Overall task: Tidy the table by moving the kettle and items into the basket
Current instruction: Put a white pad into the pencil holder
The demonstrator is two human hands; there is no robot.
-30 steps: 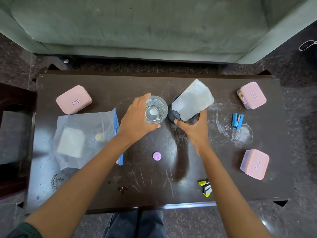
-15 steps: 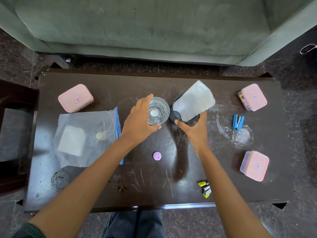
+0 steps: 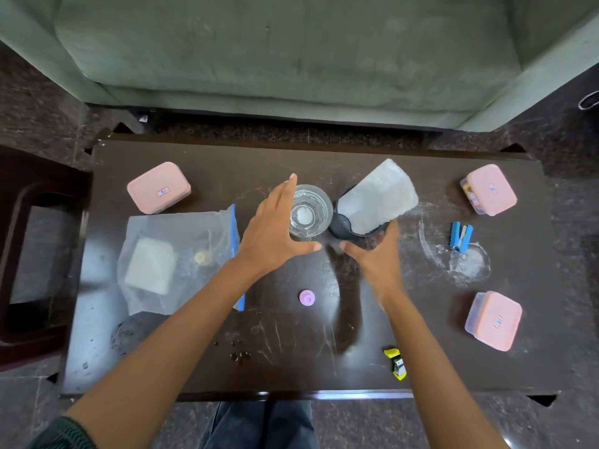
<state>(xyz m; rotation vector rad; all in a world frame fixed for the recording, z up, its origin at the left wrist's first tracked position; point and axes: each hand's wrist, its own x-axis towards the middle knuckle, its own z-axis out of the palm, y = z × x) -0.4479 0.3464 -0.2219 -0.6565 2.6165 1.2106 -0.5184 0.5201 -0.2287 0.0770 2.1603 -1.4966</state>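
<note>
Both bare forearms reach forward from the bottom of the view, angling in toward each other. The left hand is spread loose, fingers pointing up and away, thumb stuck out sideways to the right, not gripping anything. The right hand is a bit blurred, fingers loosely curled and thumb poking left toward the other thumb, also unclenched. A dark green knit cuff peeks in at the left elbow end.
</note>
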